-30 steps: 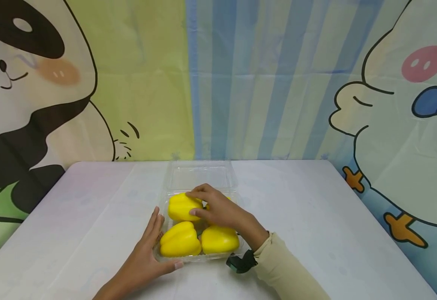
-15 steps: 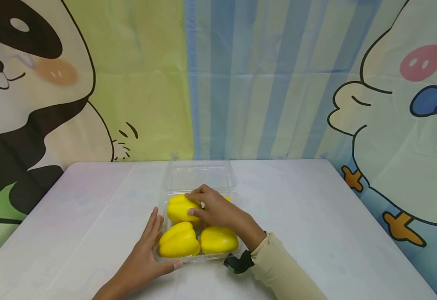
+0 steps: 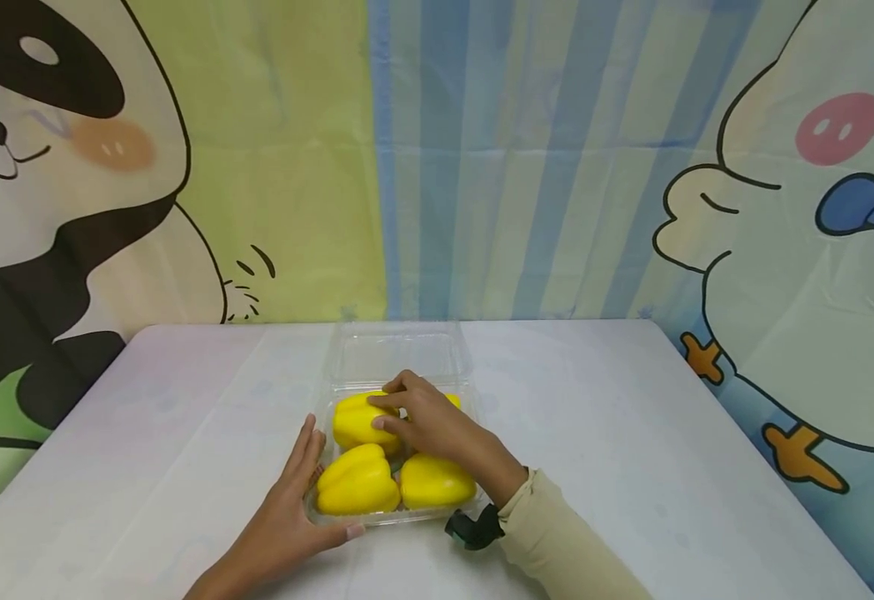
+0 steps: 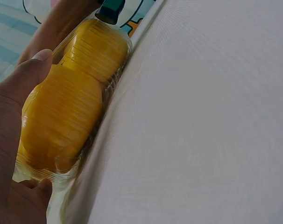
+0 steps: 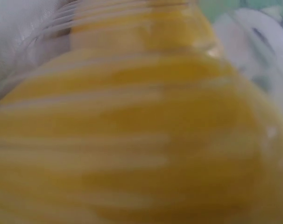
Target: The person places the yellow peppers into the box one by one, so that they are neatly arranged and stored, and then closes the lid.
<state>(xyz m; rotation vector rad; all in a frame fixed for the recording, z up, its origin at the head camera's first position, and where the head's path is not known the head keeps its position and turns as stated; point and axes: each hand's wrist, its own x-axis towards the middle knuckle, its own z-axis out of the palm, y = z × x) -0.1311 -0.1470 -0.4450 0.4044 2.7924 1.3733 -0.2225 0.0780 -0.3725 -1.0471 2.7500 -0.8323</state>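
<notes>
Yellow bell peppers fill a clear plastic clamshell container (image 3: 401, 518). My right hand (image 3: 432, 423) reaches over it and holds the back-left bell pepper (image 3: 352, 423), with thumb at its right side and fingers over its top. That hand mostly covers the back-right bell pepper (image 3: 455, 401). Nearer me lie the front-left bell pepper (image 3: 357, 481) and the front-right bell pepper (image 3: 438, 481). My left hand (image 3: 287, 500) braces the container's front-left corner, fingers straight along its side and thumb at the front rim. In the blurred right wrist view, yellow pepper (image 5: 132, 121) shows through ribbed plastic.
The container's clear lid (image 3: 399, 354) lies folded back behind it. All of this stands on a white-covered table (image 3: 594, 400). A dark wrist camera (image 3: 476, 528) hangs beneath my right wrist by the container's front-right corner. A cartoon-printed curtain (image 3: 519, 167) rises behind.
My right fingers have shifted slightly on the back-left pepper, which has moved a little toward me. The left hand stays at the container's corner.
</notes>
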